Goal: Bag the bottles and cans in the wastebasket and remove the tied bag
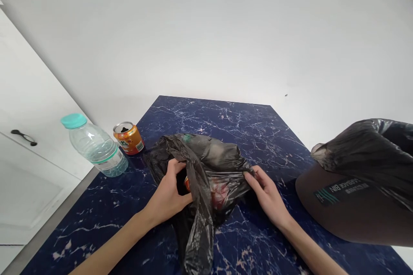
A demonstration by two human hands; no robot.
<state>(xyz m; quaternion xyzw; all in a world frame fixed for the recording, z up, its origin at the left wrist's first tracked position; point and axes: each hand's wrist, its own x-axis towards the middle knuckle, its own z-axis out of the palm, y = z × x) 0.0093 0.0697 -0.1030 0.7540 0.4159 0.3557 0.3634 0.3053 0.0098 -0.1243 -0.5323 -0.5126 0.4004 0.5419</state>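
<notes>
A black plastic bag (222,154) lies on its side on the table, its mouth toward the left and a long twisted strip hanging toward me. Pale and reddish contents show through the thin plastic. My left hand (167,193) is at the mouth, thumb and fingers curved around its edge. Between them, inside the opening, a bit of something orange (187,184) peeks out, mostly hidden. At the bag's right end, my right hand (266,193) pinches the plastic between thumb and fingers.
Left of the bag stand an opened orange drink can (130,139) and a clear bottle (97,148) with a turquoise cap. A brown garbage bin (358,215) with a black liner (364,146) is at right. The blue marbled table (219,116) meets a white wall; a white cabinet (29,172) is left.
</notes>
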